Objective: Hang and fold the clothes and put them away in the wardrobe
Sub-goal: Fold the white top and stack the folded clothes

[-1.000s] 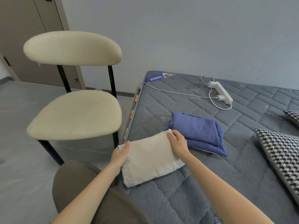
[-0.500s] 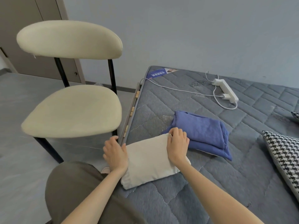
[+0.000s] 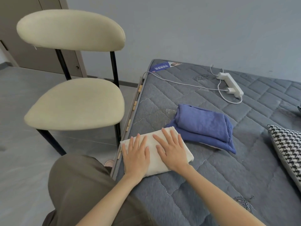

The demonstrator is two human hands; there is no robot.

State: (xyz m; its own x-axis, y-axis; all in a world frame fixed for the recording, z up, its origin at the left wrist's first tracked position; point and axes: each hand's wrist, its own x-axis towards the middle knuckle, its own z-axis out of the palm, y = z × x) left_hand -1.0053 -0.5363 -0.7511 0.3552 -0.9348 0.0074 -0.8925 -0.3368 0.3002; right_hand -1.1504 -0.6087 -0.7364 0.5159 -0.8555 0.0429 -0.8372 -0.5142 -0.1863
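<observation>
Left hand (image 3: 136,158) and right hand (image 3: 172,152) lie flat, fingers spread, pressing the folded cream garment (image 3: 153,160) at the edge of the bed (image 3: 211,176). Just beyond the cream garment I see a folded blue garment (image 3: 203,123). A chair (image 3: 76,103) stands to its left and a power strip (image 3: 231,84) lies well behind.

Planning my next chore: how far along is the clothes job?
Done: the blue garment lies folded on the mattress. In hand: the left hand and right hand press flat on the folded cream garment beside it. Left: neither is put away yet; nothing in view is hung.
</observation>
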